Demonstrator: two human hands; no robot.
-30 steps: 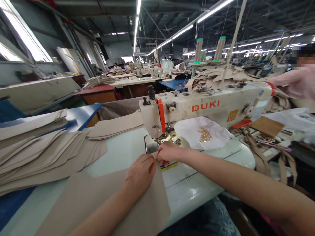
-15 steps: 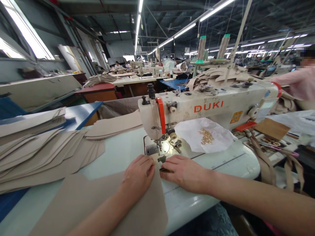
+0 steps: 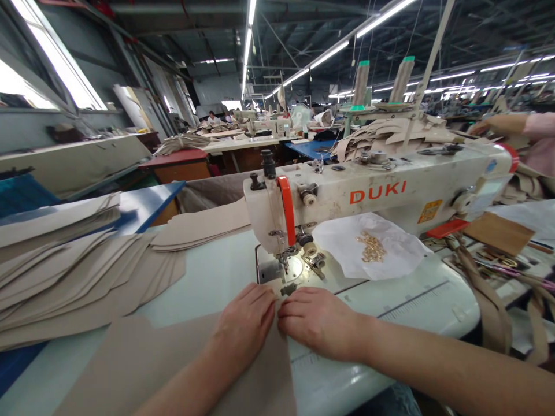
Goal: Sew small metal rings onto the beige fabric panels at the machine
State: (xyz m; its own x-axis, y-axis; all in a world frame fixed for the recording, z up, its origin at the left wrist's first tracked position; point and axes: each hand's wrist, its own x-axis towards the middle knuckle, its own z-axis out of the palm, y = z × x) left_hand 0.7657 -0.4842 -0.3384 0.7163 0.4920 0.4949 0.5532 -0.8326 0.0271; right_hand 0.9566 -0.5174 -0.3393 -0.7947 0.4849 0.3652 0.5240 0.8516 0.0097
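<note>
A beige fabric panel (image 3: 173, 358) lies flat on the pale table of the sewing machine (image 3: 377, 193). My left hand (image 3: 249, 315) is closed on the panel's far right corner, just in front of the needle area. Close beside it, my right hand (image 3: 318, 320) has its fingers pressed together at the panel's edge; what they hold is hidden beneath them. The fingertips of both hands nearly meet. The presser foot (image 3: 285, 263) stands just beyond them, above the metal needle plate (image 3: 295, 267).
Stacks of beige panels (image 3: 65, 277) lie at the left, with a smaller stack (image 3: 203, 225) behind. Gold-coloured metal pieces (image 3: 370, 247) sit on a white sheet (image 3: 338, 248) by the machine. Beige straps (image 3: 489, 294) hang at right. A co-worker's arm (image 3: 503, 124) shows at far right.
My right hand has closed in toward my left hand, its fingers more curled. A small dark item under its fingers is now out of sight. The view has shifted slightly.
</note>
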